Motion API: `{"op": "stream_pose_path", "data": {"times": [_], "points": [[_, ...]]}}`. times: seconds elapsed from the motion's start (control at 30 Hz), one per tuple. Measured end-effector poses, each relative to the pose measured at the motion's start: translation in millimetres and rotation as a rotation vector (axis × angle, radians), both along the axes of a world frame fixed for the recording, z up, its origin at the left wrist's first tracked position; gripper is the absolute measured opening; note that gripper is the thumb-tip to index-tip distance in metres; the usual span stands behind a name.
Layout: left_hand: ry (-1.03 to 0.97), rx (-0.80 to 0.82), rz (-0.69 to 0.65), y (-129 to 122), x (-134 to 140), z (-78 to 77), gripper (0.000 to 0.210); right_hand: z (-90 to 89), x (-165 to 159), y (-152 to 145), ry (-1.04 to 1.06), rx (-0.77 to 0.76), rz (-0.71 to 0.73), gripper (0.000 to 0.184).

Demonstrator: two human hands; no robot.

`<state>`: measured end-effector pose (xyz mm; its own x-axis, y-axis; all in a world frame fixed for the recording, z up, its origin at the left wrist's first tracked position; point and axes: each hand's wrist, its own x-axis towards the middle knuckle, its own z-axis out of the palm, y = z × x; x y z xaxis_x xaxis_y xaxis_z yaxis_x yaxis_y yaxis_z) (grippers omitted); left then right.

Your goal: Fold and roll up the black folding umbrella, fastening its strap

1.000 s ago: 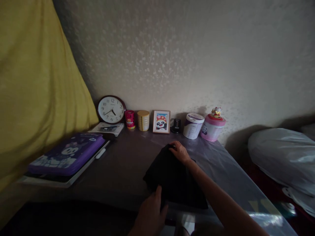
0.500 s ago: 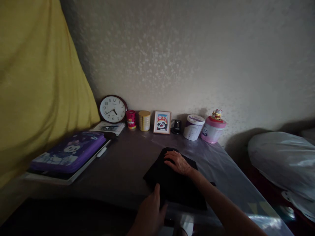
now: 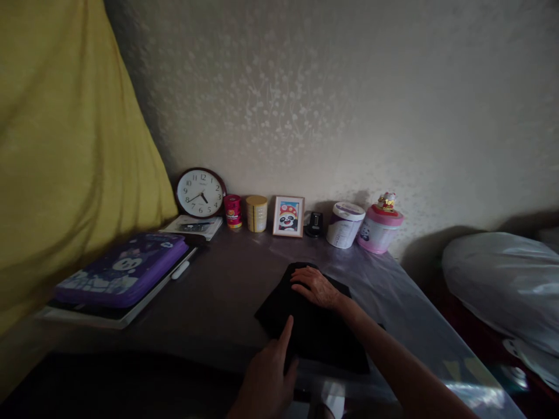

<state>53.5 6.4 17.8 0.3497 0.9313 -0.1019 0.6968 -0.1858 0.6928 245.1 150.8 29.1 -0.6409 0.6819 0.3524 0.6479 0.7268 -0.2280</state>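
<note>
A folded black cloth lies on the desk in front of me; its exact kind does not show in the dim light. My right hand rests flat on its upper part, fingers together and stretched out, holding nothing. At its near left edge is my left hand, with the index finger stretched forward over the cloth and the thumb apart. The other fingers of that hand are in shadow, and whether they touch the cloth cannot be made out.
A purple case lies on flat items at left, near a yellow curtain. Along the wall stand a clock, a red can, a yellow can, a framed panda picture and two tubs. A glossy cover protects the desk.
My left hand's index finger has moved slightly up and right over the cloth. My right hand stays in place on the cloth.
</note>
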Motion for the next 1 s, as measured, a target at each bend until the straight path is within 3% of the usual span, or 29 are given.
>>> {"op": "stream_pose_path", "data": {"times": [0.2,0.37,0.47,0.63,0.7,0.83,1.0], "points": [[0.021,-0.023,0.023,2.7,0.5,-2.5,0.066,-4.4,3.4,20.3,-0.017,0.042,-0.021,0.027],[0.005,-0.024,0.026,1.9,-0.3,-3.3,0.065,-3.7,4.6,31.3,-0.031,0.051,-0.219,0.025],[0.027,-0.032,0.037,1.8,-0.1,-5.0,0.064,4.6,3.2,22.9,0.052,0.095,-0.309,0.025],[0.016,-0.004,0.036,2.6,1.1,-9.1,0.064,15.8,-7.4,-15.8,0.1,0.007,0.081,0.024],[0.034,-0.012,0.044,2.6,1.5,-8.1,0.063,13.7,-11.6,-26.1,0.056,-0.025,0.133,0.024],[0.076,-0.027,0.053,1.9,1.8,-3.2,0.062,3.6,-13.0,-18.6,-0.012,-0.003,0.036,0.023],[0.059,-0.032,0.055,1.8,1.2,-4.3,0.063,-0.5,-2.2,9.6,0.002,0.035,-0.202,0.022]]}}
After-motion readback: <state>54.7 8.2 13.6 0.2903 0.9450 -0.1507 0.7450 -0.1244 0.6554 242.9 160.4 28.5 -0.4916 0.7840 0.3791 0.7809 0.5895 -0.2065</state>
